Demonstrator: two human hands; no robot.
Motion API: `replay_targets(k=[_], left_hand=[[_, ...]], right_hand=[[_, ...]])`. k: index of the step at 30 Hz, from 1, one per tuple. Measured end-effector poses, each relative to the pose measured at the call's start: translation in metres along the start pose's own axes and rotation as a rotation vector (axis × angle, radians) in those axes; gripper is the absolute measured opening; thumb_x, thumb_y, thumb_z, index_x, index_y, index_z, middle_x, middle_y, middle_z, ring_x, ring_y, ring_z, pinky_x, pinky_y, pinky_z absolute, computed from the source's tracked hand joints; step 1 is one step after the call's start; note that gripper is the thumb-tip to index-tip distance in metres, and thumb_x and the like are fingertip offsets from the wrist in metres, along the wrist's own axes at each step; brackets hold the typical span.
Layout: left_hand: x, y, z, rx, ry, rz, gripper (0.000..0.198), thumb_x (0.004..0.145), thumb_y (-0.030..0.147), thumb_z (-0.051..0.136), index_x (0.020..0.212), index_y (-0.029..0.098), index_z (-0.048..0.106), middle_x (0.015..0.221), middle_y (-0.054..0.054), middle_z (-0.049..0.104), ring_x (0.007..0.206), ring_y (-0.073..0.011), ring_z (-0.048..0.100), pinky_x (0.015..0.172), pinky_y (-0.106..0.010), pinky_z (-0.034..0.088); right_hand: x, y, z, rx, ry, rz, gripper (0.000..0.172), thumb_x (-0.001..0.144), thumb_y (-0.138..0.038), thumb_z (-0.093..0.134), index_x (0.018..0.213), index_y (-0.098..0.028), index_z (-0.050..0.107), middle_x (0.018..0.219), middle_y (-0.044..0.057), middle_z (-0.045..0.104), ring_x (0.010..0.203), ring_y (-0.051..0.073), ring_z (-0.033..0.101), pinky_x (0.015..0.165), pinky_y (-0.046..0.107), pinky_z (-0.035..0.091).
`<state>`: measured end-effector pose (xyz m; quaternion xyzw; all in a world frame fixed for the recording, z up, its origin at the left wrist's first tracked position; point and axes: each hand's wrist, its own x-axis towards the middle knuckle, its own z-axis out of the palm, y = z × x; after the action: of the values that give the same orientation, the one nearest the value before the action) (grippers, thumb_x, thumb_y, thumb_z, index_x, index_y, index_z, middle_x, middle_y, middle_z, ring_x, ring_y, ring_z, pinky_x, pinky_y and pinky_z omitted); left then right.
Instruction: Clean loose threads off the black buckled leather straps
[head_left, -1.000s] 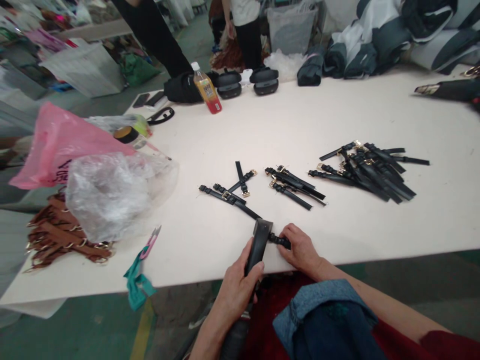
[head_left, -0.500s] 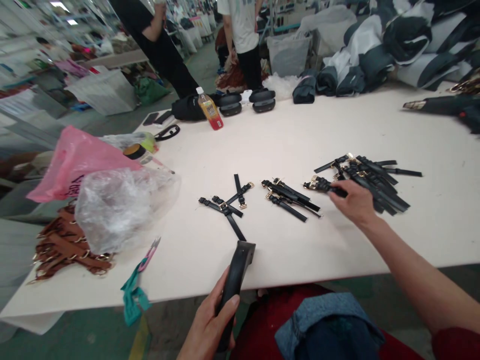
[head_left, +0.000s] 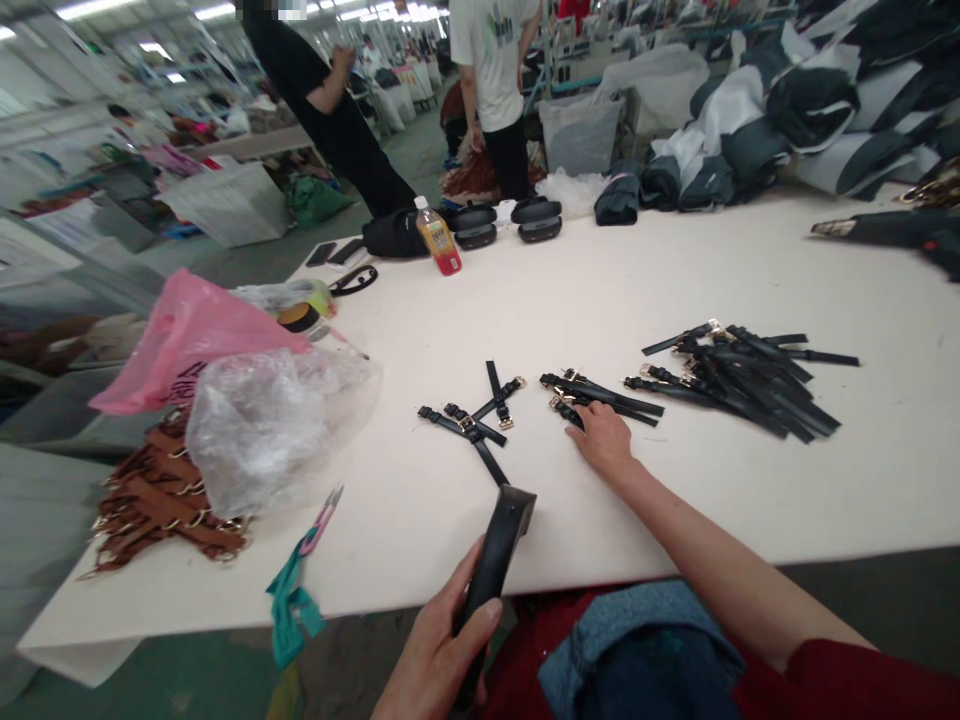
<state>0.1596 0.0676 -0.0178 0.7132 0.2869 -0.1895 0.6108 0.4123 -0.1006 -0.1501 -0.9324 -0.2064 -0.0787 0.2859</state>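
Note:
In the head view, my left hand [head_left: 450, 625] is wrapped round a long black tool [head_left: 499, 555], shaped like a hair clipper, near the table's front edge. Its blunt end points away from me, close to several black buckle straps [head_left: 480, 425] lying crossed. My right hand [head_left: 604, 437] is closed on a black buckle strap [head_left: 568, 410] at the near side of the middle group; the fingers hide most of that strap. Other straps [head_left: 619, 397] of this group lie just beyond. To the right is a larger heap of black buckle straps [head_left: 757, 385].
On the white table [head_left: 600, 300] lie pink-handled scissors [head_left: 322, 520] with teal cloth, a clear plastic bag [head_left: 255, 420], a pink bag [head_left: 199, 335] and brown straps [head_left: 161, 500]. A drink bottle [head_left: 439, 238] stands at the back; a black heat gun [head_left: 885, 230] lies far right. People stand beyond.
My right hand has left a strap at the right heap and moved left to a strap of the middle group. My left hand still holds the black tool. The view has shifted slightly.

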Motion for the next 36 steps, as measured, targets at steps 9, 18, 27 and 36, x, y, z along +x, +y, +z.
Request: replay_targets(k=[9,18,27,36], left_hand=[[0.015,-0.001,-0.018,0.028,-0.07,0.011,0.08,0.08,0.054,0.057,0.146,0.02,0.028,0.057,0.003,0.054,0.044,-0.0144,0.051,0.041,-0.024,0.044],[0.04,0.015,0.0,0.141,-0.198,0.047,0.068,0.089,0.045,0.048,0.147,0.021,0.022,0.072,0.001,0.059,0.042,-0.01,0.05,0.041,-0.022,0.043],[0.049,0.015,0.002,0.226,-0.165,-0.004,0.07,0.088,0.046,0.05,0.148,0.024,0.022,0.07,0.001,0.058,0.04,-0.0108,0.052,0.039,-0.022,0.044],[0.072,0.024,0.019,0.191,-0.164,0.073,0.069,0.087,0.043,0.051,0.147,0.023,0.023,0.061,0.005,0.051,0.039,-0.0117,0.053,0.038,-0.023,0.046]], right_hand=[[-0.065,-0.019,-0.015,0.123,-0.224,-0.035,0.021,0.077,-0.016,0.059,0.097,-0.024,0.064,0.088,0.003,0.059,0.082,0.02,0.057,0.069,0.029,0.044],[-0.11,-0.025,-0.008,0.155,-0.161,-0.07,0.019,0.078,-0.027,0.066,0.096,-0.021,0.062,0.09,0.006,0.058,0.089,0.024,0.051,0.079,0.037,0.044],[-0.103,-0.031,-0.019,0.054,-0.301,-0.021,0.013,0.083,-0.022,0.064,0.095,-0.02,0.064,0.091,0.006,0.059,0.091,0.023,0.05,0.08,0.034,0.041],[-0.093,-0.041,-0.025,-0.111,-0.415,0.024,0.015,0.08,-0.022,0.061,0.096,-0.021,0.062,0.096,0.007,0.059,0.092,0.024,0.051,0.075,0.034,0.039]])
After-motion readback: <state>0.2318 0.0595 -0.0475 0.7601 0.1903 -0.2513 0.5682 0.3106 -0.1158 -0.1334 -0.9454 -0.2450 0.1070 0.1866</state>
